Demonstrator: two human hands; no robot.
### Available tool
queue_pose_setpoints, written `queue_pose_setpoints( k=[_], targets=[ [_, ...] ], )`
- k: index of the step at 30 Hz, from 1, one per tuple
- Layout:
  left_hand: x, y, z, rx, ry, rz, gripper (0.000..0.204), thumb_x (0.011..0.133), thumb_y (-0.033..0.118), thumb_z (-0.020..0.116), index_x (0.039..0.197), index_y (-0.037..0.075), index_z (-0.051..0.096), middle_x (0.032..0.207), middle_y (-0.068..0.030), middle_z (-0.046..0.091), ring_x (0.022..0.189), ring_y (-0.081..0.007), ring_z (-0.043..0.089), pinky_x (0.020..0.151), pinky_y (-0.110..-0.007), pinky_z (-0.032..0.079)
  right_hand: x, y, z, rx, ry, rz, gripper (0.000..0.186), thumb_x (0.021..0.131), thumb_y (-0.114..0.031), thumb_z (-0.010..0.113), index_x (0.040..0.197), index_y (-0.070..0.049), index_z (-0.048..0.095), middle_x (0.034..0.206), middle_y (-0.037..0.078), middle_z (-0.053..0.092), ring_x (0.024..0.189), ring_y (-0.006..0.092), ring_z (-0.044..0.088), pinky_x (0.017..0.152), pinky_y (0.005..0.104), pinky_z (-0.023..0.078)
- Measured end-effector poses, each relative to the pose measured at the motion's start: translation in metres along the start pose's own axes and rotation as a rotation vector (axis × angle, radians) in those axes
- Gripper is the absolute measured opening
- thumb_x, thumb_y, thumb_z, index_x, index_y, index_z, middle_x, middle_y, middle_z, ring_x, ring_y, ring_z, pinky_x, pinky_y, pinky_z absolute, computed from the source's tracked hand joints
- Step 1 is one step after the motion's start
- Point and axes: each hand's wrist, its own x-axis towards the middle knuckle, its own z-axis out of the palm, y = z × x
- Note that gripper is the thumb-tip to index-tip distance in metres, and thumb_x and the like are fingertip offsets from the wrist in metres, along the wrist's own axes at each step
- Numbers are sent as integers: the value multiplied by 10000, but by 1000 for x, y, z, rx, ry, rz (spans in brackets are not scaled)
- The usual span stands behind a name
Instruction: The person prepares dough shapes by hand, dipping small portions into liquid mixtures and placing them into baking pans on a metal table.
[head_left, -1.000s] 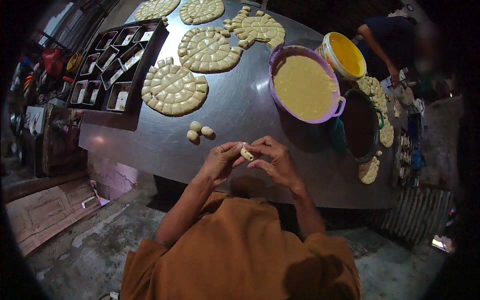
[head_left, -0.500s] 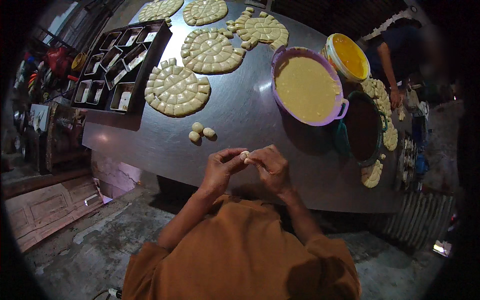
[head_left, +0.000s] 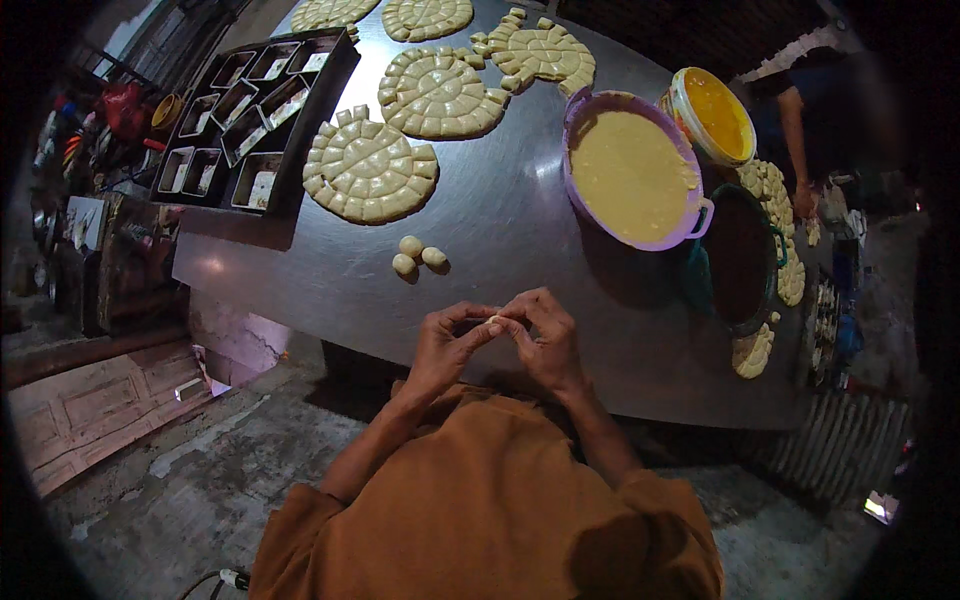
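Dough, a small pale piece (head_left: 495, 321), sits between the fingertips of this person's two hands, above the near edge of the steel table (head_left: 520, 240), mostly hidden by thumbs and fingers. The left hand (head_left: 440, 345) and the right hand (head_left: 548, 345) meet tip to tip, both pinched narrow around it. From where I stand, I'd call this piece unfinished, though I cannot tell its shape or whether it has anything inside. Three smooth dough balls (head_left: 411, 245) rest close together just beyond the hands, and those look done. Farther back, large flat dough rounds (head_left: 370, 172) lie patterned in neat segments, their shaping seemingly complete; their pale colour suggests they're unbaked. Plenty of pale mixture (head_left: 630, 175) remains in the purple basin (head_left: 706, 217) to the right. Over left, small metal tins (head_left: 258, 186) stand in a black tray. How many more pieces are left to form, I can't judge.
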Motion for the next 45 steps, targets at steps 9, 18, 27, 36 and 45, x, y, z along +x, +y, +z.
queue_pose_setpoints(
  k=[9, 18, 27, 36, 45],
  targets=[
    [1, -7, -27, -131, 5, -38, 185, 942, 151, 699, 1009, -18, 734, 983, -87, 729, 913, -133, 671, 858, -290, 543, 4, 8, 18, 407, -153, 493, 143, 873, -119, 775, 927, 1, 718, 875, 24, 679, 788, 99, 629, 691, 255, 511],
    [6, -5, -61, -137, 62, -71, 184, 952, 118, 678, 1092, 1, 651, 981, -66, 699, 926, -133, 663, 860, -303, 551, 19, 4, 44, 293, -236, 402, 137, 889, -108, 746, 975, -2, 746, 886, 47, 693, 831, 107, 641, 744, 265, 518],
    [15, -3, -91, -141, -7, 27, 630, 881, -75, 619, 1444, 57, 370, 1013, -103, 689, 996, -166, 665, 923, -334, 528, 17, 22, 84, 360, -273, 531, 136, 901, -66, 716, 1021, -4, 704, 924, 49, 690, 855, 92, 628, 704, 256, 526],
    [38, -13, -124, -196, -176, -49, 819, 847, -48, 684, 1543, 126, 289, 1040, -84, 704, 1088, -169, 641, 989, -346, 491, 15, 38, 130, 523, -128, 521, 405, 900, 17, 670, 1295, -5, 583, 1093, 67, 683, 954, 116, 641, 781, 269, 532],
    [54, -7, -172, -152, 115, 68, 554, 910, 15, 669, 1420, 82, 463, 1201, -135, 639, 1138, -211, 605, 941, -378, 552, 35, 49, 146, -351, -60, 70, 297, 857, 0, 694, 1153, -2, 670, 1103, 127, 668, 985, 297, 653, 850, 394, 525]
  ],
)
